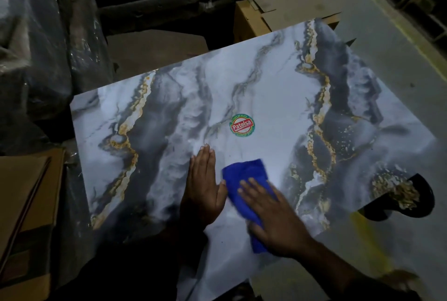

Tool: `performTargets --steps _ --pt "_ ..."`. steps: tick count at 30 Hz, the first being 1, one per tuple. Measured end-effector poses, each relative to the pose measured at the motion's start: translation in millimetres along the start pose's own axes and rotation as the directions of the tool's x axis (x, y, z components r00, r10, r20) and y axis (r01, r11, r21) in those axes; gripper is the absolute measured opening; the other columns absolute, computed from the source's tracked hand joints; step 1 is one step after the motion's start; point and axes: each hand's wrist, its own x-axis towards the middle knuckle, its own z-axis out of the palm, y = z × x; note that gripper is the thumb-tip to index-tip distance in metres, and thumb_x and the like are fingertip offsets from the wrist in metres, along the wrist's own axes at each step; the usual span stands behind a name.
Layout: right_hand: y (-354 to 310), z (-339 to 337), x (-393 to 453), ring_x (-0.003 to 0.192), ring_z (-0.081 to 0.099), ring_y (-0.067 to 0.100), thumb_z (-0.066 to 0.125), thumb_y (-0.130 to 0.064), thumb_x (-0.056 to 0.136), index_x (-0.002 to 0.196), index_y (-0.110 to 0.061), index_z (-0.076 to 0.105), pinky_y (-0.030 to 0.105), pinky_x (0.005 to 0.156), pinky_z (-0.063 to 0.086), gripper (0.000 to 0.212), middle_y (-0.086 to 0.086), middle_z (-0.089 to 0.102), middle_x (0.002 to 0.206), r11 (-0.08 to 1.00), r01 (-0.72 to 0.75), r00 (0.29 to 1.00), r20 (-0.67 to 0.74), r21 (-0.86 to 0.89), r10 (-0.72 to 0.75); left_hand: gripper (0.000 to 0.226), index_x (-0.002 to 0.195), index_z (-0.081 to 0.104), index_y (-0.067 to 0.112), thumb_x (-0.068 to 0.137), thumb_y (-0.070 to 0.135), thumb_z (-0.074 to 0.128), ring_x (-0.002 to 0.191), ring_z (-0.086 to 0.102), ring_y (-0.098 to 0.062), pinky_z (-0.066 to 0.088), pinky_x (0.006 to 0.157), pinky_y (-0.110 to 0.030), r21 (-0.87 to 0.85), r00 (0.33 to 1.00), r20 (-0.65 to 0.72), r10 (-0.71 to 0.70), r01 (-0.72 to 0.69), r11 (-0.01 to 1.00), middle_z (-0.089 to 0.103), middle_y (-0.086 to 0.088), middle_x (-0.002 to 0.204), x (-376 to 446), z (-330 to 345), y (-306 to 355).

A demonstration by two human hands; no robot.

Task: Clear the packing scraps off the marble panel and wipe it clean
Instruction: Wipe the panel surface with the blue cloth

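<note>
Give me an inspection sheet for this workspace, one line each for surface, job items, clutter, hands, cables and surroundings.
Surface: marble panel with grey and gold veining; no packing scraps seen on it.
Job's things: blue cloth lying on the panel; round red and green sticker near the middle.
Clutter: nothing seen on the panel.
Hands: left hand flat on the panel; right hand pressing the cloth with straight fingers.
Cables: nothing seen.
Surroundings: cardboard box at left; cardboard boxes behind; plastic-wrapped goods at upper left; concrete floor at right.
</note>
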Motion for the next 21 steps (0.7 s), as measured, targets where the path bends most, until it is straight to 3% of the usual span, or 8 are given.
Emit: performTargets --steps 2,4,6,8,11,16,18,21 --pt "26 -2 7 0.156 0.014 0.019 0.045 -0.045 0.093 0.161 -0.021 0.018 0.04 0.127 0.002 0.077 -0.003 0.01 0.169 0.969 -0.244 0.968 -0.058 -0.024 0.243 0.065 0.148 0.039 -0.012 0.093 0.021 0.049 0.152 0.029 -0.036 0.031 0.118 -0.061 0.018 1.0 0.007 0.017 -0.017 1.0 0.034 -0.025 0.16 -1 0 1" --pt "45 -4 42 0.157 0.01 0.02 0.034 -0.05 0.095 0.162 -0.016 0.019 0.048 0.127 0.007 0.076 0.002 0.013 0.169 0.857 -0.515 0.853 -0.116 -0.03 0.508 0.063 0.147 0.041 -0.012 0.094 0.021 0.049 0.151 0.032 -0.035 0.032 0.118 -0.059 0.039 1.0 0.014 0.026 -0.027 0.999 0.037 -0.024 0.158 -2 1 -1" --pt "50 -5 90 0.157 0.013 0.026 0.029 -0.053 0.096 0.16 -0.009 0.023 0.055 0.125 0.013 0.078 0.01 0.02 0.168 0.76 -0.65 0.755 -0.134 -0.02 0.642 0.062 0.146 0.042 -0.012 0.095 0.022 0.048 0.15 0.033 -0.035 0.031 0.119 -0.058 0.064 0.999 0.024 0.027 -0.028 0.998 0.039 -0.024 0.157 -1 3 -2" --pt "41 -4 131 0.156 0.013 0.028 0.025 -0.058 0.097 0.16 -0.008 0.023 0.057 0.124 0.012 0.081 0.012 0.021 0.167 0.758 -0.652 0.751 -0.118 0.022 0.65 0.062 0.146 0.043 -0.012 0.095 0.024 0.047 0.15 0.034 -0.035 0.029 0.121 -0.056 0.061 0.999 0.035 0.015 -0.017 0.998 0.039 -0.024 0.157 -1 4 -4" --pt "10 2 149 0.157 0.009 0.02 0.021 -0.06 0.1 0.16 -0.012 0.025 0.052 0.126 0.007 0.078 0.006 0.019 0.168 0.855 -0.508 0.847 -0.12 0.102 0.518 0.062 0.147 0.043 -0.01 0.097 0.026 0.045 0.15 0.034 -0.033 0.027 0.123 -0.051 0.018 0.999 0.039 -0.016 0.015 1.0 0.04 -0.023 0.157 -2 5 -8" --pt "-22 1 69 0.146 0.038 0.016 0.036 -0.043 0.103 0.149 -0.021 0.049 0.038 0.113 0.033 0.052 -0.001 0.042 0.159 0.938 -0.334 0.932 -0.114 0.088 0.343 0.054 0.141 0.054 -0.005 0.098 0.026 0.043 0.143 0.044 -0.029 0.033 0.121 -0.044 -0.028 0.992 0.007 -0.123 0.123 0.992 0.051 -0.018 0.15 -1 9 -12" --pt "-20 -1 26 0.127 0.053 0.022 0.044 -0.043 0.098 0.133 -0.018 0.063 0.038 0.102 0.037 0.047 0.003 0.056 0.144 0.907 -0.418 0.892 -0.17 0.045 0.419 0.048 0.131 0.063 -0.002 0.097 0.028 0.047 0.132 0.054 -0.03 0.041 0.114 -0.042 -0.014 0.985 -0.029 -0.169 0.168 0.986 0.061 -0.015 0.138 7 9 -13" --pt "0 -2 -4 0.107 0.053 0.034 0.046 -0.049 0.09 0.109 -0.013 0.067 0.048 0.094 0.041 0.046 0.012 0.062 0.122 0.696 -0.717 0.669 -0.243 0.04 0.703 0.025 0.107 0.069 0.012 0.089 0.025 0.057 0.103 0.061 -0.032 0.05 0.09 -0.045 0.132 0.98 -0.055 -0.192 0.198 0.971 0.066 -0.007 0.108 32 4 -14"
